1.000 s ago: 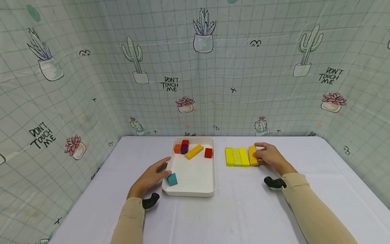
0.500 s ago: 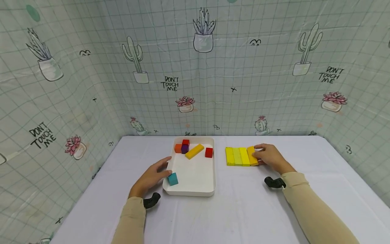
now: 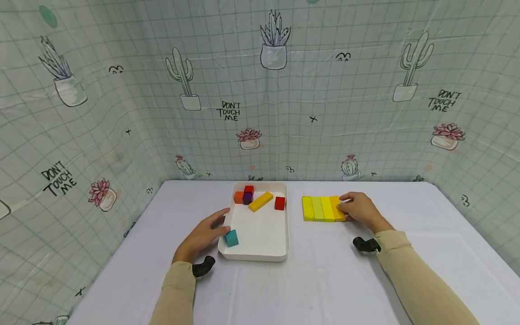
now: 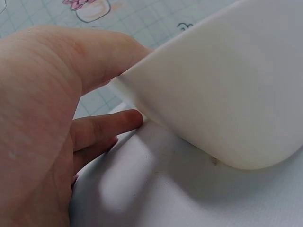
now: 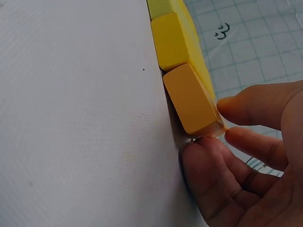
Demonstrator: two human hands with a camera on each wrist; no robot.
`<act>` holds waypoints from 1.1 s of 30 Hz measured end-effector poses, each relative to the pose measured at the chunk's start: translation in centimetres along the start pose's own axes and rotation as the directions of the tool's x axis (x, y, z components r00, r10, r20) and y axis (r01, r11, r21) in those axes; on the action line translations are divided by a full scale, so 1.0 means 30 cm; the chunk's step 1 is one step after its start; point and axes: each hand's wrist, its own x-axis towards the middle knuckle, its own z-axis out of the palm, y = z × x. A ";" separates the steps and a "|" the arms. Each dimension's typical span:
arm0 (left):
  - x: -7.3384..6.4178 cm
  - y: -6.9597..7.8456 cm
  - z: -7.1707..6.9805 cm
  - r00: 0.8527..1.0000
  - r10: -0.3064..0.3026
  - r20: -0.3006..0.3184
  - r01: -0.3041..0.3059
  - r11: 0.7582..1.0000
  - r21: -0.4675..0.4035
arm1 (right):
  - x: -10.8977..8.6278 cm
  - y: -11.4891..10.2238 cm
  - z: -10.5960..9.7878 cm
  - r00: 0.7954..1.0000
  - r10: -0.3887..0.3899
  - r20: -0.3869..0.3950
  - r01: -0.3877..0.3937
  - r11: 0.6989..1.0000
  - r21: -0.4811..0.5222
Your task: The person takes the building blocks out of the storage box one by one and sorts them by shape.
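My right hand [image 3: 359, 208] holds the orange-yellow block [image 5: 191, 99] at its right side, fingertips against it. That block lies on the cloth at the right end of a row, against a yellow block [image 3: 327, 209]. Further left in the row are a lime block [image 3: 317, 209] and another yellow block [image 3: 308, 208]. My left hand [image 3: 201, 237] grips the left wall of the white tray [image 3: 256, 258], thumb over the rim and fingers outside. By that thumb, inside the tray, sits a teal cube [image 3: 232, 238].
Towards the tray's far end lie a long yellow block [image 3: 261, 201], a red cube [image 3: 280, 203], an orange cube [image 3: 239, 197], a purple cube [image 3: 248, 198] and another red cube [image 3: 249, 189]. A printed curtain [image 3: 300, 135] rises behind the white-covered table [image 3: 252, 293].
The orange-yellow block has moved left under my right hand and straightened, closing the gap to the yellow block. My left hand has stayed at the tray.
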 end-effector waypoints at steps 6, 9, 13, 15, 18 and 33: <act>-0.001 0.005 0.003 1.000 -0.003 -0.003 0.003 1.000 0.003 | -0.009 -0.003 -0.008 1.000 -0.009 -0.006 0.009 1.000 0.019; 0.000 0.008 0.004 1.000 -0.004 -0.002 0.004 1.000 0.006 | -0.011 -0.002 -0.019 1.000 0.004 -0.028 -0.002 0.998 0.062; 0.007 0.009 0.004 1.000 -0.008 -0.002 0.008 1.000 0.014 | -0.010 -0.006 -0.033 0.998 -0.004 -0.064 0.013 0.992 0.129; 0.011 0.010 0.003 1.000 -0.011 -0.003 0.011 1.000 0.019 | -0.008 -0.014 -0.036 0.997 -0.019 -0.077 0.031 0.986 0.166; 0.013 0.011 0.000 1.000 -0.009 -0.004 0.010 1.000 0.028 | -0.002 -0.030 -0.029 0.997 -0.020 -0.076 0.037 0.975 0.219; 0.003 0.005 0.008 1.000 -0.007 -0.002 0.007 1.000 0.014 | 0.028 -0.198 0.106 0.996 -0.086 -0.004 0.081 0.923 0.377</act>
